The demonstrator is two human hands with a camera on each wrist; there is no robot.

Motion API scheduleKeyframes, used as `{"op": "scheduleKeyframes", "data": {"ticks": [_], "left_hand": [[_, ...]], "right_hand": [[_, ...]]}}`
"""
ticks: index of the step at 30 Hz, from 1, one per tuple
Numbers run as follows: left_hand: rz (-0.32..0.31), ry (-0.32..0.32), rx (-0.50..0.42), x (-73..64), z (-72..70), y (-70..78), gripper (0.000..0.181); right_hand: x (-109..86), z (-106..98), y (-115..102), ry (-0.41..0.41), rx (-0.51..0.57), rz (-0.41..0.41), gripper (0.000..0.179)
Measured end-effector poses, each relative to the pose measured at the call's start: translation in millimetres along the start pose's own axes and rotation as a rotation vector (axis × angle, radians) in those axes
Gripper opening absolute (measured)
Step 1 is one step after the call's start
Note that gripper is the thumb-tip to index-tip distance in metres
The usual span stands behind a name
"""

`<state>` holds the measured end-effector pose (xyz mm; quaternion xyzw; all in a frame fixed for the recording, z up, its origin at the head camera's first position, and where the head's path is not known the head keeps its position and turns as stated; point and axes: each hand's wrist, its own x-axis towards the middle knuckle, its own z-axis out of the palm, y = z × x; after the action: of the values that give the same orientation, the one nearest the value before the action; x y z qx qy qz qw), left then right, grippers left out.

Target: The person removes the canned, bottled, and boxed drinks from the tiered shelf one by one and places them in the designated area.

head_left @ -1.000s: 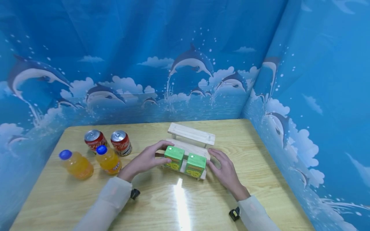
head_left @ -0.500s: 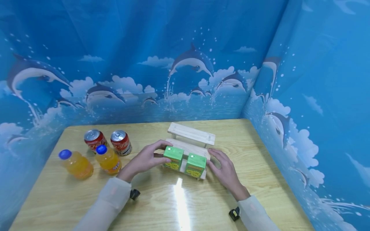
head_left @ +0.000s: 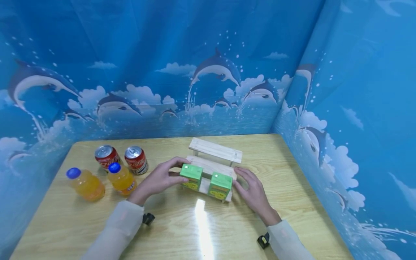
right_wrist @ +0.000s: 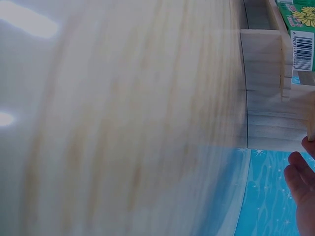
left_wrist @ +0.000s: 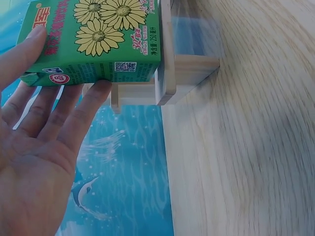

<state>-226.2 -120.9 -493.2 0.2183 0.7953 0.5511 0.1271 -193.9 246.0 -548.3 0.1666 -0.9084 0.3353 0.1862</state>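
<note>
A stepped wooden rack [head_left: 214, 167] stands on the table with two green drink cartons on its front, lowest tier. My left hand [head_left: 159, 179] holds the left carton [head_left: 191, 176], thumb on its front and fingers behind. In the left wrist view this carton [left_wrist: 98, 42] shows yellow flowers, with the left hand [left_wrist: 44, 132] at its side. My right hand [head_left: 253, 189] touches the rack's right end beside the right carton [head_left: 220, 186]. In the right wrist view part of the right hand [right_wrist: 302, 184] shows, a fingertip against the wood.
Two red drink cans [head_left: 107, 157] [head_left: 136, 160] stand at the table's back left. Nearer stand two orange drink bottles with blue caps [head_left: 87, 186] [head_left: 122, 180]. A blue dolphin-print curtain [head_left: 208, 72] hangs behind the table [head_left: 169, 231] and along its right side.
My left hand has moved slightly left with the left carton, widening the gap between the two cartons. The right hand, right carton and rack look unmoved.
</note>
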Motion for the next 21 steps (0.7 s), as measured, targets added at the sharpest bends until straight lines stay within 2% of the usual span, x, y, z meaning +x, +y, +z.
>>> {"op": "scheduleKeyframes", "data": {"ticks": [21], "left_hand": [[-0.001, 0.099, 0.016, -32.9, -21.6, -4.1, 0.052]], "right_hand": [[0.5, -0.1, 1.1, -0.009, 0.013, -0.002, 0.050]]}}
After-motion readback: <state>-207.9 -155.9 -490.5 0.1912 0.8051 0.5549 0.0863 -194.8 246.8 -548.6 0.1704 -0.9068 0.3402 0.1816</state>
